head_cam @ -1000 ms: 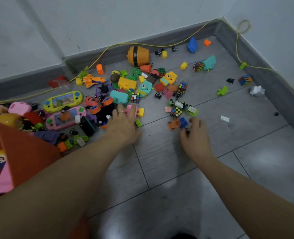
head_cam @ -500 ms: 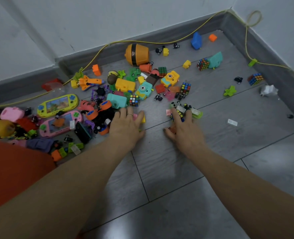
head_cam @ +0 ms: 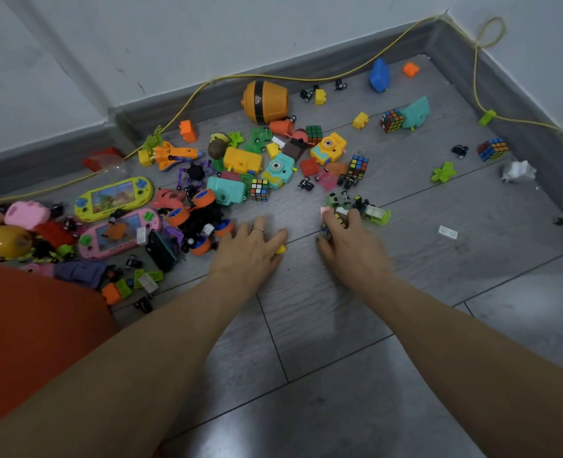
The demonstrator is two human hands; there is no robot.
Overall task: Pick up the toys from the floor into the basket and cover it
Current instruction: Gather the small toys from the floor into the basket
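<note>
Grey wood-grain floor (head_cam: pixel 471 246), matt, with thin tile seams; bright plastic toys lie strewn from its left edge to the far right corner. Since half a second ago the left hand (head_cam: pixel 250 252) has slid slightly nearer, palm down, fingers loosely curved over a small yellow block (head_cam: pixel 280 249) peeking out at its fingertips; a ring sits on one finger. The right hand (head_cam: pixel 349 239) has curled tighter: fingers now wrap a small multicoloured cube (head_cam: pixel 328 228), blurred, partly hidden. Just beyond it lie a green toy car (head_cam: pixel 377 213) and tiny black-wheeled cars. The toys elsewhere lie unchanged: glossy yellow handheld game (head_cam: pixel 115 198), pink handheld game (head_cam: pixel 118 233), ribbed orange dome-shaped toy (head_cam: pixel 265 100), boxy teal camera toy (head_cam: pixel 278 170). Orange fabric basket (head_cam: pixel 35 325), soft-walled, sits at the floor's near left edge. Thin yellow cord (head_cam: pixel 273 77) runs along the grey skirting.
</note>
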